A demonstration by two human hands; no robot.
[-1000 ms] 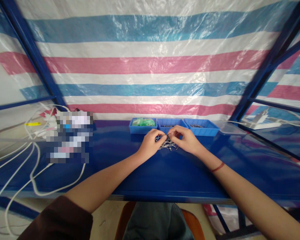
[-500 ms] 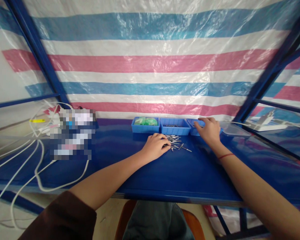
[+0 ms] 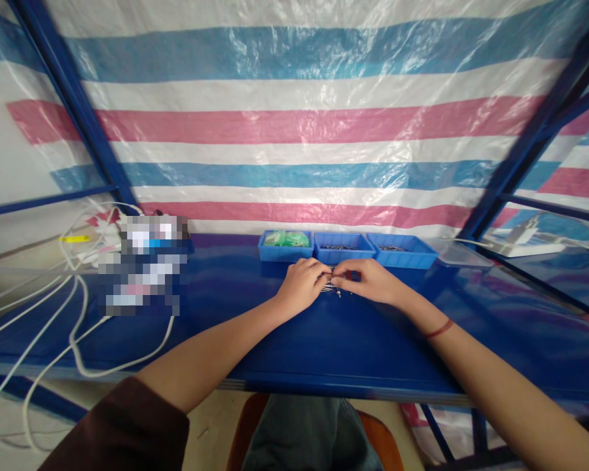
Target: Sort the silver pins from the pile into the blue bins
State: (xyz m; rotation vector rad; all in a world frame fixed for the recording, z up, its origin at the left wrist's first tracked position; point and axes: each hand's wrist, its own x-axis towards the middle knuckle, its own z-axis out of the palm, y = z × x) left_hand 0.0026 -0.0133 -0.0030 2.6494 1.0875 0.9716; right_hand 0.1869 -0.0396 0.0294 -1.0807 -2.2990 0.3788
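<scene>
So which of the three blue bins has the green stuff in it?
The left bin, farthest left in the row. It holds green pieces, while the middle bin and right bin hold small dark metal parts.

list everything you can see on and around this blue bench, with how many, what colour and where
metal pins: small pile, silver, on the bench between both hands
bins: three, blue, in a row at the back of the bench; the left one holds green parts, the other two hold small dark metal parts
clear tray: one, transparent, right of the bins
bench: one, blue, across the middle
cables: several, white, looping over the left end
blurred patch: one, left of the bins, contents not readable
striped sheet: one, blue, pink and white, behind the bench
left hand: fingers closed at the pins
right hand: fingers pinched at the pins, red band on the wrist
</scene>
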